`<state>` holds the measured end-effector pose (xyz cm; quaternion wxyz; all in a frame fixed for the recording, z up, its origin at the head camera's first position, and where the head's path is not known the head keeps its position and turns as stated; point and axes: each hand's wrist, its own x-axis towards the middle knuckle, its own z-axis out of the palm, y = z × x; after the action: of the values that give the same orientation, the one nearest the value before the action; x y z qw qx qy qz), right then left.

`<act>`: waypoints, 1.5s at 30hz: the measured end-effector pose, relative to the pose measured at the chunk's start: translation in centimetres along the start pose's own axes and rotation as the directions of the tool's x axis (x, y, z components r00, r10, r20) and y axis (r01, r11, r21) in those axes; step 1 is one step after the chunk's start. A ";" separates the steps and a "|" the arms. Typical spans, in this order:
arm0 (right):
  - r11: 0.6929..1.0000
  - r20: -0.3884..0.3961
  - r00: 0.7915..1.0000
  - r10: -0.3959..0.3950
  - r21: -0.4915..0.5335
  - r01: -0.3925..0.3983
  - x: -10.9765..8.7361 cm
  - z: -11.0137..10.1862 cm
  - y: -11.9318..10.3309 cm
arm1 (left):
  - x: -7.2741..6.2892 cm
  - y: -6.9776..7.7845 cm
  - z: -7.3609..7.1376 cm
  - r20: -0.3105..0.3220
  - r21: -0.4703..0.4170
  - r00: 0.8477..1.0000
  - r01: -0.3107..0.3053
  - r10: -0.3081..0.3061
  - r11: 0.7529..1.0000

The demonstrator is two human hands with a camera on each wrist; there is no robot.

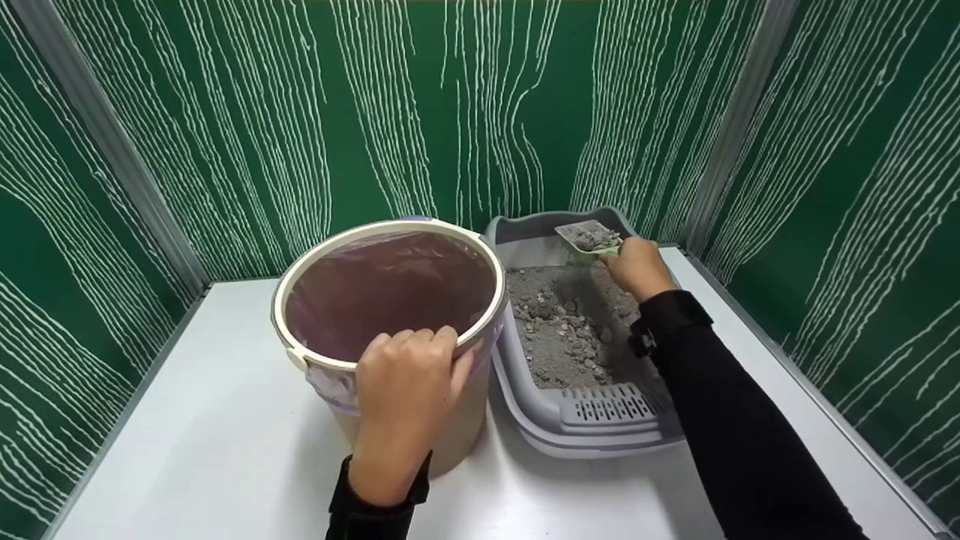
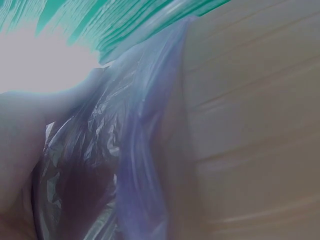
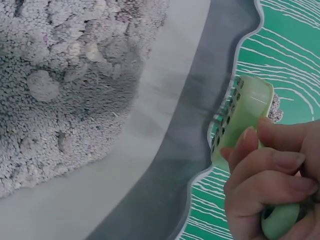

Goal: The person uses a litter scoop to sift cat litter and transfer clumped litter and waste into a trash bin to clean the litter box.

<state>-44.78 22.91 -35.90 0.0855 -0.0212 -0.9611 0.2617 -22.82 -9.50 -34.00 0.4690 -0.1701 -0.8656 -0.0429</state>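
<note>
My right hand (image 1: 639,268) grips the handle of a pale green litter scoop (image 3: 245,112), its fingers curled round it in the right wrist view. Grey clumped litter (image 1: 591,235) fills the scoop, which is raised over the far end of the grey litter box (image 1: 517,375). Below it, loose and lumpy litter (image 1: 562,337) covers the box floor. With fingers over the near rim, my left hand (image 1: 405,386) holds the cream trash bin (image 1: 450,442). A thin purple bag (image 2: 142,150) lines the bin and folds over its outside.
Bin and litter box stand side by side on a white table (image 1: 217,420). Green walls (image 1: 375,112) with white wavy lines enclose the back and both sides, joined by grey metal posts (image 1: 731,127). A slotted step (image 1: 607,405) forms the box's near end.
</note>
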 end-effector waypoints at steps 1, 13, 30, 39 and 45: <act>1.000 -0.003 1.000 -0.003 -0.002 0.003 0.0 -0.1 -0.1 | 0.0 0.0 0.0 -0.001 -0.003 1.000 0.001 -0.001 1.000; 1.000 -0.019 0.999 -0.029 0.006 0.029 -0.5 -0.2 0.2 | 0.0 0.0 0.0 0.005 -0.008 1.000 0.004 -0.004 1.000; 0.995 -0.056 0.994 -0.091 0.032 0.093 -1.0 0.8 0.1 | -0.1 0.0 0.3 -0.006 -0.001 1.000 0.009 -0.009 1.000; 0.992 0.131 0.990 0.060 0.102 -0.074 -0.2 1.8 -0.1 | -0.2 0.0 0.2 0.003 0.001 1.000 0.009 -0.009 1.000; 0.993 0.132 0.989 0.061 0.091 -0.073 -0.2 2.0 -0.1 | 0.0 0.0 0.2 0.004 -0.002 1.000 0.006 -0.006 1.000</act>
<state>-44.96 21.82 -37.55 0.0154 -0.0324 -0.9498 0.3109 -22.93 -9.42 -34.12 0.4670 -0.1683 -0.8669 -0.0448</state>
